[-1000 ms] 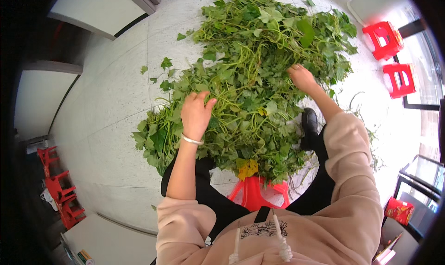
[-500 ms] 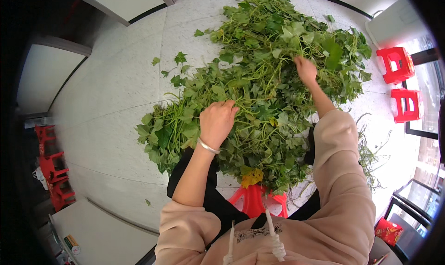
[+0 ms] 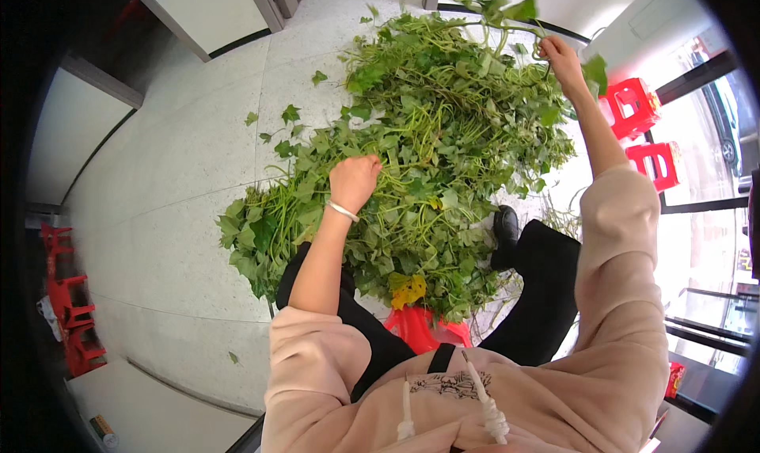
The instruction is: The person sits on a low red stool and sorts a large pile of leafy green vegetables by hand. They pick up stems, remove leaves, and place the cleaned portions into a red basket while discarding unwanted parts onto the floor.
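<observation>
Two hands work a heap of leafy green vines [image 3: 427, 160] on the floor [image 3: 174, 176]. Left hand [image 3: 354, 181], fingers curled, grips stems mid-pile; right hand [image 3: 560, 57], fingers closed, lifts a strand. Likely light, limp, tangled: grasp stems, not leaves.

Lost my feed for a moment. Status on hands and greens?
Left hand fisted in the pile of leafy vines. Right hand raised, gripping a lifted vine sprig. Nothing blocking either hand.
</observation>
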The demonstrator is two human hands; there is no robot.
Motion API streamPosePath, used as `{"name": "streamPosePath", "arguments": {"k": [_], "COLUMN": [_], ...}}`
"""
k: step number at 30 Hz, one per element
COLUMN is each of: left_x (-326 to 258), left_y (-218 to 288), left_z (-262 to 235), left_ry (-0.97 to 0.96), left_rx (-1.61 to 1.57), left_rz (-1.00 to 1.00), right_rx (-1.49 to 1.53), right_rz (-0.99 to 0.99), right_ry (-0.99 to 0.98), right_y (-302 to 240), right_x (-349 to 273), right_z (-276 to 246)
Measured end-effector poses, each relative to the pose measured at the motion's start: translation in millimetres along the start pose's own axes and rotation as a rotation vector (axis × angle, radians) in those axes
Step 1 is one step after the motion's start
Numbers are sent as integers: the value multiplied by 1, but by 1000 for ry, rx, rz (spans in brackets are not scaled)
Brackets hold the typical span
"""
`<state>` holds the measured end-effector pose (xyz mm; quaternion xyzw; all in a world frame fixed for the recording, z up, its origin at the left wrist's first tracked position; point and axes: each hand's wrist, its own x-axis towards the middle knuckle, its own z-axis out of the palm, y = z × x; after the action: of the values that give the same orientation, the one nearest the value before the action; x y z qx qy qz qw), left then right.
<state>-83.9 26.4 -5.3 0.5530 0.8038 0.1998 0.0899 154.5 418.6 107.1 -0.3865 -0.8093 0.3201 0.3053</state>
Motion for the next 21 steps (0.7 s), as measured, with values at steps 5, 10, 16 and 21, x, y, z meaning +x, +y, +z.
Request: {"name": "streamPosePath", "arguments": {"k": [5,10,16,21], "left_x": [7,8,24,-4], "left_y": [11,68,117,102], "left_z": [11,46,40,28], "left_ry": [-306,-348,-184,-52], "left_rx": [-661,-1894,-1630,-1147], "left_rz": [-222,-594,-211,23], "right_rx": [98,-40,-216,-63], "right_rz": [242,-42,-335,128], "right_ry": [-156,-428,-133,109], "right_y": [6,33,113,-59], "right_x": [-139,-297,-355,-281], "right_z": [28,78,71,39]}}
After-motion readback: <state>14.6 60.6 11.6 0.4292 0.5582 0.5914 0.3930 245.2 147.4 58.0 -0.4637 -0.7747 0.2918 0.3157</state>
